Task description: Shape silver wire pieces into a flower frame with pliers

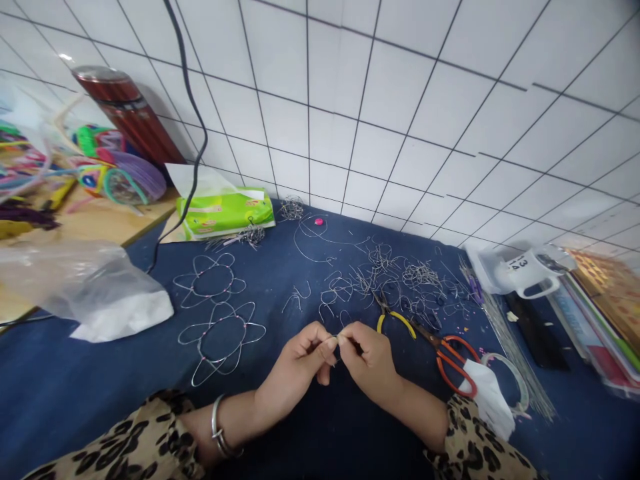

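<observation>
My left hand (306, 357) and my right hand (369, 360) meet at the front middle of the blue cloth, each in a pinch. Between the fingertips is a short piece of thin wire (336, 337), mostly hidden by the fingers. Just beyond the hands lie small bent wire loops (337, 288). To the left, two flower-shaped wire frames rest flat, a nearer one (220, 340) and a farther one (210, 279), with small pinkish spots on their rings. Yellow-handled pliers (395, 321) and orange-handled scissors (454, 363) lie to the right of my right hand.
A tangle of wire pieces (420, 277) spreads behind the pliers. Straight wires (515, 360) and a white mug (530, 270) are at the right. A green tissue pack (227, 212), a plastic bag (95, 280) and a hanging black cable (193, 167) are at the left. A tiled wall closes the back.
</observation>
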The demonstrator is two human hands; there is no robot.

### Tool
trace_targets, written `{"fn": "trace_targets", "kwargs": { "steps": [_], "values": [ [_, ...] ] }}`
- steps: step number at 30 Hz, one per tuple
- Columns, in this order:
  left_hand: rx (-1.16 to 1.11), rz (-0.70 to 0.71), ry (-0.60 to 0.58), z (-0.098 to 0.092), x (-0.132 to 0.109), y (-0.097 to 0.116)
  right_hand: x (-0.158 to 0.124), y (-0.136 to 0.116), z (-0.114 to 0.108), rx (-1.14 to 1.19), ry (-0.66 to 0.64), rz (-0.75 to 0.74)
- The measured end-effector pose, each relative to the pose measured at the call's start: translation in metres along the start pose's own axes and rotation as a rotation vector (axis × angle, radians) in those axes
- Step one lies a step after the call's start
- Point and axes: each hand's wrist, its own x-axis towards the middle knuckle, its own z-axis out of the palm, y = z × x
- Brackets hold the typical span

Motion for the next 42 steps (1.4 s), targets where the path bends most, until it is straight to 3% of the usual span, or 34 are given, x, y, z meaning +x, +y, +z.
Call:
{"fn": "trace_targets", "kwargs": {
  "steps": [5,11,15,18,21,24,28,31,34,36,39,42],
  "values": [
    [-0.047,-0.015,0.011,0.004,-0.003,0.002,0.000,0.003,0.005,-0.086,0.037,-0.047],
    [-0.012,-0.009,0.081,-0.006,-0.001,0.012,0.018,0.007,-0.018,-0.129,-0.142,-0.106],
    [0.038,-0.005,0.116,-0.014,0.004,0.015,0.040,0.019,-0.032,-0.601,-0.088,-0.264],
    [0.049,-0.020,0.080,-0.016,0.006,0.012,0.056,0.028,-0.029,-0.965,-0.209,-0.437],
    [0.063,-0.030,0.054,-0.017,0.007,0.008,0.072,0.034,-0.024,-1.098,-0.335,-0.597],
    [0.049,-0.031,0.034,-0.020,0.008,0.005,0.084,0.039,-0.022,-1.072,-0.371,-0.636],
    [-0.007,-0.044,0.009,-0.023,0.008,0.006,0.091,0.042,-0.026,-0.771,-0.285,-0.490],
    [-0.024,-0.061,-0.003,-0.023,0.007,0.009,0.090,0.042,-0.032,-0.332,-0.161,-0.142],
    [-0.039,-0.072,0.009,-0.023,0.006,0.013,0.085,0.040,-0.039,0.118,-0.117,0.240],
    [-0.058,-0.073,0.043,-0.023,0.006,0.014,0.080,0.038,-0.045,0.288,-0.100,0.371],
    [-0.092,-0.059,0.102,-0.023,0.006,0.015,0.067,0.030,-0.055,0.273,-0.047,0.403],
    [-0.104,-0.047,0.120,-0.022,0.006,0.016,0.051,0.016,-0.060,0.082,-0.092,0.350]
  ]
}}
